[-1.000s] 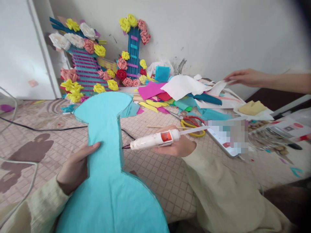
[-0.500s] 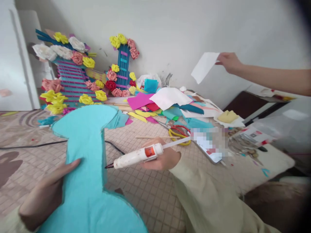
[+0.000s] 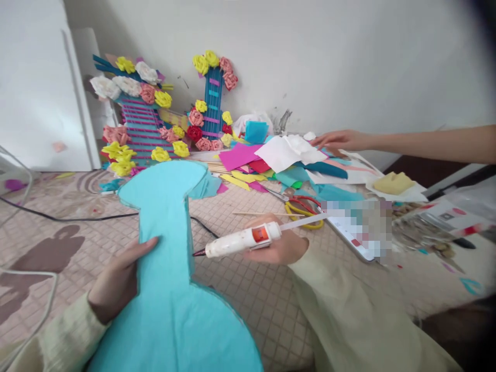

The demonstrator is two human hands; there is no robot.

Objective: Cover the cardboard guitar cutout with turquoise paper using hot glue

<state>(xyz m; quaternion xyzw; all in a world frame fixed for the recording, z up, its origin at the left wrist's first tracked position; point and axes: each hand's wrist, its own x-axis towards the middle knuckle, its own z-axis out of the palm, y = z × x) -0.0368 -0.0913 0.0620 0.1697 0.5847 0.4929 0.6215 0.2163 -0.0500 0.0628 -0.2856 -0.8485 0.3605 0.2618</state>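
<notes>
Fingers of the right hand [image 3: 277,248] hold a glue gun [image 3: 232,243], the left hand [image 3: 118,276] a turquoise cutout [image 3: 165,305]; edge gluing (seemingly) next needs steadiness.

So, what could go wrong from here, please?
The glue gun has its nozzle at the edge of the turquoise cutout; glue might smear it. If the nozzle is hot, a slip could burn the left hand, which grips the opposite side. The black cable appears to pass behind the cutout and might snag.

The left hand [image 3: 115,283] grips with thumb [image 3: 144,250] uppermost, while the right hand [image 3: 284,248] curls its fingers [image 3: 258,255] inward.
</notes>
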